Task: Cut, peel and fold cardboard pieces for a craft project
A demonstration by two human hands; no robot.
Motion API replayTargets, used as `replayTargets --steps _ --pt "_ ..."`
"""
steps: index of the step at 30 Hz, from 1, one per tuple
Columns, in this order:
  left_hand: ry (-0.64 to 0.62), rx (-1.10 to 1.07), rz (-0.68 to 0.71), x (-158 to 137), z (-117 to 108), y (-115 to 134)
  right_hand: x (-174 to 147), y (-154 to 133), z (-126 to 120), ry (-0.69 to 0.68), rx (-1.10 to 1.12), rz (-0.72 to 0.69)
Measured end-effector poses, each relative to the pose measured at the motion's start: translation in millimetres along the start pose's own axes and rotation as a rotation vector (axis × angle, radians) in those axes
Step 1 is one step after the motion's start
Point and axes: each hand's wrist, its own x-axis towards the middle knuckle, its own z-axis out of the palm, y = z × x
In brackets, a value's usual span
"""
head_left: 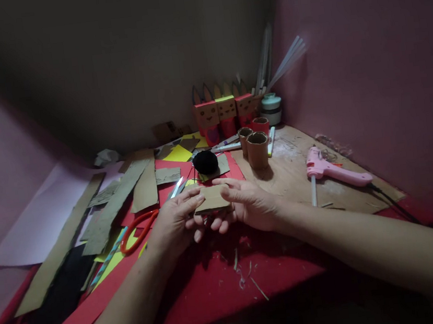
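Between both hands I hold a small rectangular piece of cardboard [212,198] above the front of the table. My left hand [176,219] pinches its left end, thumb on top and fingers below. At the right end, my right hand [251,202] grips it the same way. Just beyond the piece sits a black ball of yarn [205,162]. Scissors with orange-red handles [133,235] lie beside my left hand, their blades partly hidden by it. Two plain cardboard tubes [258,151] stand upright past my right hand.
A pink glue gun [336,169] rests on the wooden board [289,174] at right. Cardboard strips [122,200] and coloured paper cover the left. Cardboard figures with drawn faces [226,109] stand at the back, near a lidded pot [272,109]. Scraps dot the red cloth [225,297].
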Motion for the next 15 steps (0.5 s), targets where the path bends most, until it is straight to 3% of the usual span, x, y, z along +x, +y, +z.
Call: replayTargets --steps 5,15 --pt "-0.026 -0.052 -0.015 0.7 -2.2 -2.8 1.4 -1.2 -2.2 -0.126 0.038 0.064" --pt "-0.027 -0.116 -0.016 -2.0 -1.3 0.6 0.5 -2.7 -1.4 0.006 0.060 0.066"
